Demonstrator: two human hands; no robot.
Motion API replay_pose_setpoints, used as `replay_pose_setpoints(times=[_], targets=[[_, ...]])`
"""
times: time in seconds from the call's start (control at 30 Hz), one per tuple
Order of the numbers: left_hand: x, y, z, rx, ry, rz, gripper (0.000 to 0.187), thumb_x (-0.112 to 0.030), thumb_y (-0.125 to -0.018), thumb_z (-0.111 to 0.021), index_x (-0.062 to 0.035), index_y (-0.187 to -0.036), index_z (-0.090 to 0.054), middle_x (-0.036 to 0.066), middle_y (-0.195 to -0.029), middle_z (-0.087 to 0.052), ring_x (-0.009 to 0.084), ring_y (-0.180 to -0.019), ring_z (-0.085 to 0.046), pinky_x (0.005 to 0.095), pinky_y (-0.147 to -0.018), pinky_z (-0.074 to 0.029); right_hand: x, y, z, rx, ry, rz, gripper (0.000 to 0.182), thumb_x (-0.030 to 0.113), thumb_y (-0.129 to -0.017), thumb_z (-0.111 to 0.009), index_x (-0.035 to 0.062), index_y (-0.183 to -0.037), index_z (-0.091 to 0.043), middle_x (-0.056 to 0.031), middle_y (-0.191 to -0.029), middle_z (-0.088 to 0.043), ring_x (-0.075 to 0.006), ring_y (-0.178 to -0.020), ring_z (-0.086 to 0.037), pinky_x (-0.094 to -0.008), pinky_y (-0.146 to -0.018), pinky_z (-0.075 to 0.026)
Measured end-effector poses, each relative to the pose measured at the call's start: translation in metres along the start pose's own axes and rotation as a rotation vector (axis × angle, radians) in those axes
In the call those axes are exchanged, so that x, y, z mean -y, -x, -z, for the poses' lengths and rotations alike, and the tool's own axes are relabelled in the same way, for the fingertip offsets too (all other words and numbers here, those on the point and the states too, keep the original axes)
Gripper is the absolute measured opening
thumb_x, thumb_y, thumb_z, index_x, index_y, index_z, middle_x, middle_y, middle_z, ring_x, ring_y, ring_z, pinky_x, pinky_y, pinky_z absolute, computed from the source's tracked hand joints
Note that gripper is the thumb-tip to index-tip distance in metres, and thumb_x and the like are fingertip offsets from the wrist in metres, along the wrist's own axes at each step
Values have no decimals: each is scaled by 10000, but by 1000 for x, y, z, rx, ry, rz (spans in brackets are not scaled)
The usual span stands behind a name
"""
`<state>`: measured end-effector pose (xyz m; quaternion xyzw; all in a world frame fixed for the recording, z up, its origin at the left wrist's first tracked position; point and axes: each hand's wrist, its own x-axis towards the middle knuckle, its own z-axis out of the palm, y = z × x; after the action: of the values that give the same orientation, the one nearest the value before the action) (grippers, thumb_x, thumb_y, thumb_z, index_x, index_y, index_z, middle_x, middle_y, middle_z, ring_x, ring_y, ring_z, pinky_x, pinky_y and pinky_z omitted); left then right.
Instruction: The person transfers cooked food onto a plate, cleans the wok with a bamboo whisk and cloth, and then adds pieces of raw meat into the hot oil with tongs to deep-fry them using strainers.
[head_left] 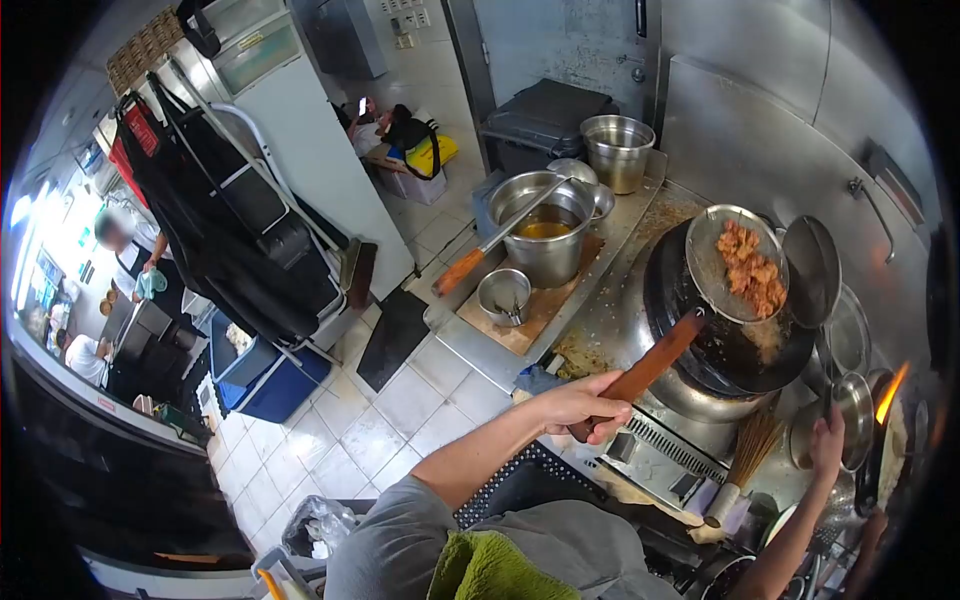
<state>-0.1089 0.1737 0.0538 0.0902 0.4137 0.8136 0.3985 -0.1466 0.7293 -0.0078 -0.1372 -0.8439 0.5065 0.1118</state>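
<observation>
My left hand (590,405) is closed around the wooden handle of a round skimmer (705,262). Brown fried pieces (748,270) lie heaped on the skimmer, which is held over a black wok (668,290). My right hand (827,445) grips the long thin handle of a ladle (812,270). The ladle's dark bowl is raised beside the skimmer's right rim, also over the wok. Dark liquid and pale foam show in the wok below.
Left of the wok, a steel pot of yellow oil (568,254) carries another ladle (505,225) across its rim. A small steel pot (503,296) stands nearby. A bamboo brush (750,450) lies at the stove's front. Flame (890,392) rises at right. A person (140,250) stands far left.
</observation>
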Motion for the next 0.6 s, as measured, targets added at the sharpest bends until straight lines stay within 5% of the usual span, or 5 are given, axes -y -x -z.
replay_pose_setpoints(times=[0.13, 0.23, 0.3, 0.5, 0.6], targets=[[-22, -4, -13, 31, -41, -89, 307, -179, -912, -554, -56, -1131, -378, 12, -743, -439, 60, -523, -422, 224, -422, -383, 37, -6, -30, 91, 3, 1, 490, -3, -864, -440, 21, -1349, -376, -31, -880, -520, -40, -644, -422, -162, -509, -335], [-34, -12, -14, 58, -11, -116, 294, -183, -911, -555, -58, -1113, -382, 13, -755, -441, 59, -524, -426, 222, -422, -386, 20, -20, -36, 60, 253, 281, 525, -2, -845, -437, 84, -1359, -374, 22, -729, -488, -38, -506, -387, -180, -426, -297], [-42, -16, -13, 53, -11, -116, 285, -160, -913, -547, -66, -1126, -383, 15, -768, -441, 57, -526, -422, 217, -422, -382, 81, 2, -40, 217, -69, -184, 535, 20, -830, -471, 89, -1353, -387, 18, -735, -511, -44, -502, -400, -192, -425, -307], [-61, -25, -5, -14, 2, -56, 413, -104, -903, -536, -101, -1277, -360, 35, -797, -465, 52, -499, -395, 205, -389, -325, 65, 1, 8, 263, -58, -182, 512, 42, -802, -500, 75, -1310, -441, 41, -665, -498, -48, -451, -387, -198, -392, -280], [-72, -29, -3, 37, -5, -57, 334, -100, -913, -517, -87, -1218, -383, 32, -772, -478, 68, -511, -428, 226, -410, -370, 98, 19, 23, 304, 8, -117, 470, 36, -797, -496, 71, -1266, -495, 39, -651, -489, -49, -444, -393, -201, -388, -278]])
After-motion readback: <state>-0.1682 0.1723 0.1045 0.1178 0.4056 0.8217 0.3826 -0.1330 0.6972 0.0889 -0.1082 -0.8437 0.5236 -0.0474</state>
